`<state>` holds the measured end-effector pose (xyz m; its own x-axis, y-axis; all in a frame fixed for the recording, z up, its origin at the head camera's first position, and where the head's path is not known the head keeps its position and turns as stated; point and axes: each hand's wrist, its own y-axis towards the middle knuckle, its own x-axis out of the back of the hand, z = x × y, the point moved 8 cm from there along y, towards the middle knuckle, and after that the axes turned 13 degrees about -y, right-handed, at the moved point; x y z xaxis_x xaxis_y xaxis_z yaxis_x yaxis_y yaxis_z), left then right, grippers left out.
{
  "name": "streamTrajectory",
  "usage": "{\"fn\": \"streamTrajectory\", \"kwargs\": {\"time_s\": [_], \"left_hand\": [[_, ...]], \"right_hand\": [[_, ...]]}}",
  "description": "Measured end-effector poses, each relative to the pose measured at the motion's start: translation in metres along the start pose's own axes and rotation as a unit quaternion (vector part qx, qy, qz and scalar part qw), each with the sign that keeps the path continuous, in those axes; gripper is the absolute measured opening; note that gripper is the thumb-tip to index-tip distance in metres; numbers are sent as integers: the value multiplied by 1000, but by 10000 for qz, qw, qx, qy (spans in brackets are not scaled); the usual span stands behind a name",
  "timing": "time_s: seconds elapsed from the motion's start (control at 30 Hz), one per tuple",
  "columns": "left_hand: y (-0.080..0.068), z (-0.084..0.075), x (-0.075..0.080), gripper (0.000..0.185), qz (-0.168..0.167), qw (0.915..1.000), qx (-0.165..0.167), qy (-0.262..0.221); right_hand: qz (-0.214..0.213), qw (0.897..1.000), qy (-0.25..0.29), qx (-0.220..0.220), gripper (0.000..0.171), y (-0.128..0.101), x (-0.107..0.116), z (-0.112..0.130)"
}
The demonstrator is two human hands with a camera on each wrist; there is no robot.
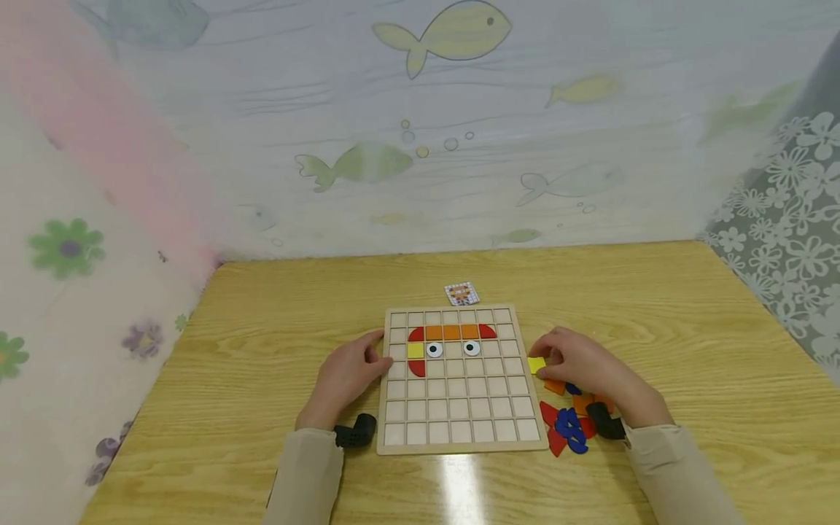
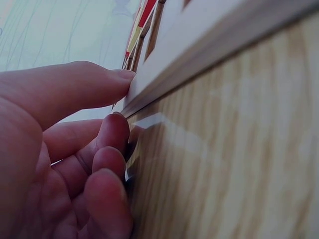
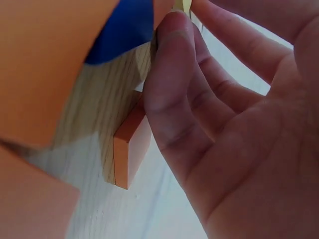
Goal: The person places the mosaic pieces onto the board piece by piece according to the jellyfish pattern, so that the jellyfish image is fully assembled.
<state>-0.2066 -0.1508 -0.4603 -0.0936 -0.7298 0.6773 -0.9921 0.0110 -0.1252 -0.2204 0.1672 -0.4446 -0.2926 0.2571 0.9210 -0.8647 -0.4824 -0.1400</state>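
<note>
Yellow square tile (image 1: 536,364) is pinched by right hand (image 1: 584,362); lower-centre wooden grid board (image 1: 456,410), gripped by left hand (image 1: 348,372), is part-filled, bare below.

Glossy table (image 1: 295,292), board (image 1: 459,408) probably wooden

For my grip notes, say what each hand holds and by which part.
Right hand: yellow square, by its right side. Left hand: board, by its left rim.
</note>
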Motion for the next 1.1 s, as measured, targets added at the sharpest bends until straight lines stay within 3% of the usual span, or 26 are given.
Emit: {"fn": "streamTrajectory", "kwargs": {"time_s": [0.37, 0.63, 1.1], "left_hand": [[-1, 5, -5, 55, 23, 9999, 107, -122], [-2, 1, -1, 55, -76, 10000, -33, -52], [-2, 1, 0, 54, -46, 9999, -79, -65]], "right_hand": [[53, 9998, 148, -77, 16, 3, -3, -5], [-391, 9989, 221, -159, 16, 3, 7, -1], [-302, 9970, 712, -84, 12, 34, 5, 21]]}}
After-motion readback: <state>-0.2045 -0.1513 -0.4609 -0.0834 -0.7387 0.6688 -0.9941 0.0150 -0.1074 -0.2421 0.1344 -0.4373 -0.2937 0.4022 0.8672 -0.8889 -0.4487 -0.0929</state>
